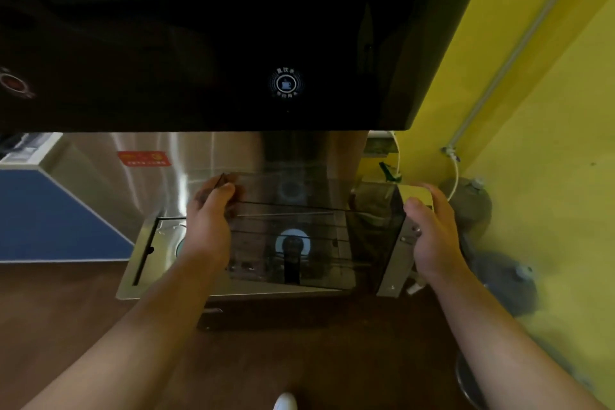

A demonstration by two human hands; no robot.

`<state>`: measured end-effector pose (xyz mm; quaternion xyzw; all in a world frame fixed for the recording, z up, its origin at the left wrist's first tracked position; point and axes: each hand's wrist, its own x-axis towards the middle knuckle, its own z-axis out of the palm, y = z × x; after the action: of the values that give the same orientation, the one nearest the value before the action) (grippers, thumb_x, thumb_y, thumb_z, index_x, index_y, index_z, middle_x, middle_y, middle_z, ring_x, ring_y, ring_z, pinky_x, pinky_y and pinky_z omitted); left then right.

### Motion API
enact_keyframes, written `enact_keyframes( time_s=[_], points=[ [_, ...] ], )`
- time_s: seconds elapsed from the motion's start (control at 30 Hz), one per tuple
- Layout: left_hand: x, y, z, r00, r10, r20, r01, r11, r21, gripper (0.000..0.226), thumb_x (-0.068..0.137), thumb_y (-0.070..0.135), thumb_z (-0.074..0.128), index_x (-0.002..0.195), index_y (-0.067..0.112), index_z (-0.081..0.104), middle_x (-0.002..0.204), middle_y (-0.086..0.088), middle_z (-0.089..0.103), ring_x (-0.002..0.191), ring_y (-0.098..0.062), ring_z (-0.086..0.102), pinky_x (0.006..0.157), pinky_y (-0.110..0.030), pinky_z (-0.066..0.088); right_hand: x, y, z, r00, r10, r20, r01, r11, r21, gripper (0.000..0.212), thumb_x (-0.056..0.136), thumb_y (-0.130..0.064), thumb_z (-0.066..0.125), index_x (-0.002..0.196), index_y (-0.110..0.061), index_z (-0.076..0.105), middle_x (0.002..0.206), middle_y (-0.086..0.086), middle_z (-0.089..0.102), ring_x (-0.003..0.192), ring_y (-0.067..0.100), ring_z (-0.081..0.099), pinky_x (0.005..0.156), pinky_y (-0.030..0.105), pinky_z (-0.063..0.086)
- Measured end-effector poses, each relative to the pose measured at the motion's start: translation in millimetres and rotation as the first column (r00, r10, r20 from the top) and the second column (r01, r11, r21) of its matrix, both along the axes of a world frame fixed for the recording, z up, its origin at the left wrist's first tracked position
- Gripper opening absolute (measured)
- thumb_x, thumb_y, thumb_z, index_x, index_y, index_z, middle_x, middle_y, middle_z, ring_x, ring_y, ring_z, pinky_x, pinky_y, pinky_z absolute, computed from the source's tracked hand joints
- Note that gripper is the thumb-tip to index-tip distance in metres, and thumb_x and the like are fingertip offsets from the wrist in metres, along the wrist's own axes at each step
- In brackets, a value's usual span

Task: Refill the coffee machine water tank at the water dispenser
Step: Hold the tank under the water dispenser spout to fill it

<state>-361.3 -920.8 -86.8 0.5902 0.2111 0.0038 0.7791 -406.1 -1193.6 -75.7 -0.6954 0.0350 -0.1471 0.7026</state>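
Right then, head view:
Water tank (309,230): clear smoky box held level between both hands, above the dispenser's steel drip tray (156,260), under the black front panel (233,43).
Left hand (208,226): clamped on the tank's left end, thumb on top.
Right hand (432,233): gripping the right end.
Lit cup button (286,83): glowing on the panel above.
Wall (532,143): yellow, at right.

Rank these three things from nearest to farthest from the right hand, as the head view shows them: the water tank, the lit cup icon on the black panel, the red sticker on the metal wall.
1. The water tank: the right hand grips its right end.
2. The cup icon: above and left, on the black panel.
3. The red sticker: far left, beyond the left hand.
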Motion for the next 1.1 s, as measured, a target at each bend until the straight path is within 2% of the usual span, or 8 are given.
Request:
enact_keyframes(
  time_s=[0.13,0.2,0.3,0.47,0.7,0.9,1.03,1.1],
  points=[
    [15.6,-3.8,-7.6,1.000,0.025,0.014,-0.025,1.000,0.006,0.040,0.099,0.012,0.051,0.139,0.007,0.047,0.128,-0.015,0.062,0.102,-0.019,0.066,0.093,-0.033,0.054,21.9,-5.5,-9.6,1.000,0.003,-0.024,0.000,0.994,0.112,0.011,0.084,-0.013,0.051,0.083,-0.021,0.059,0.065,-0.012,0.065,0.065,0.007,0.064,0.062,0.024,0.049],
    [23.2,-1.0,-13.1,0.999,0.039,0.021,-0.039,0.999,0.007,0.042,0.098,0.013,0.052,0.140,0.007,0.047,0.131,-0.016,0.060,0.109,-0.021,0.065,0.101,-0.037,0.051,34.8,-5.8,-14.9,1.000,0.012,-0.023,-0.010,0.995,0.102,0.010,0.083,-0.014,0.049,0.082,-0.018,0.058,0.062,-0.015,0.063,0.063,0.006,0.062,0.059,0.019,0.048],
    [31.7,3.9,-20.4,0.997,0.059,0.056,-0.061,0.998,0.028,0.047,0.096,0.023,0.055,0.140,0.007,0.048,0.130,-0.015,0.062,0.117,-0.025,0.063,0.094,-0.032,0.052,52.7,-2.4,-18.4,1.000,0.013,0.014,-0.015,0.986,0.169,0.018,0.081,-0.010,0.047,0.074,-0.021,0.059,0.054,-0.016,0.060,0.052,0.002,0.059,0.048,0.012,0.043],
    [36.1,8.3,-18.4,0.993,0.051,0.102,-0.057,0.997,0.061,0.043,0.099,0.032,0.052,0.136,0.010,0.051,0.122,-0.008,0.066,0.104,-0.013,0.067,0.077,-0.018,0.054,82.2,-7.3,-25.0,0.994,0.056,0.095,-0.074,0.977,0.198,0.021,0.074,-0.016,0.047,0.065,-0.025,0.064,0.057,-0.008,0.057,0.053,0.015,0.054,0.055,0.024,0.040],
    [35.0,5.5,-22.8,0.987,0.026,0.157,-0.037,0.997,0.071,0.020,0.089,0.033,0.063,0.107,0.025,0.058,0.108,0.001,0.065,0.106,-0.014,0.062,0.107,-0.034,0.044,110.6,-18.9,-36.1,0.988,0.079,0.135,-0.105,0.974,0.200,0.004,0.073,-0.022,0.053,0.073,-0.019,0.055,0.062,-0.001,0.054,0.058,0.023,0.053,0.058,0.031,0.038],
    [24.5,-1.8,-9.2,0.968,0.078,0.238,-0.087,0.996,0.028,0.016,0.103,0.021,0.047,0.096,0.020,0.061,0.081,0.010,0.074,0.090,-0.008,0.069,0.080,-0.019,0.052,111.8,-21.6,-34.9,0.984,0.090,0.152,-0.119,0.974,0.193,0.010,0.072,-0.026,0.054,0.066,-0.025,0.061,0.058,-0.007,0.054,0.059,0.022,0.048,0.059,0.033,0.035],
    [-9.4,-2.5,-11.7,0.885,0.223,0.410,-0.397,0.821,0.411,0.018,0.088,0.030,0.050,0.103,0.023,0.055,0.103,-0.004,0.060,0.094,-0.015,0.059,0.083,-0.035,0.052,105.6,-19.3,-29.7,0.990,0.033,0.140,-0.059,0.980,0.188,0.020,0.074,-0.021,0.049,0.062,-0.029,0.063,0.051,-0.011,0.053,0.049,0.012,0.050,0.053,0.024,0.036],
    [-24.2,-15.5,3.5,0.777,-0.114,0.619,-0.427,0.627,0.652,0.022,0.087,0.021,0.052,0.108,0.025,0.053,0.082,-0.008,0.054,0.072,-0.015,0.054,0.061,-0.037,0.052,103.5,-19.9,-29.2,0.992,0.027,0.124,-0.050,0.981,0.188,0.020,0.075,-0.020,0.048,0.063,-0.028,0.062,0.053,-0.011,0.053,0.050,0.012,0.050,0.054,0.025,0.037]
  ],
)
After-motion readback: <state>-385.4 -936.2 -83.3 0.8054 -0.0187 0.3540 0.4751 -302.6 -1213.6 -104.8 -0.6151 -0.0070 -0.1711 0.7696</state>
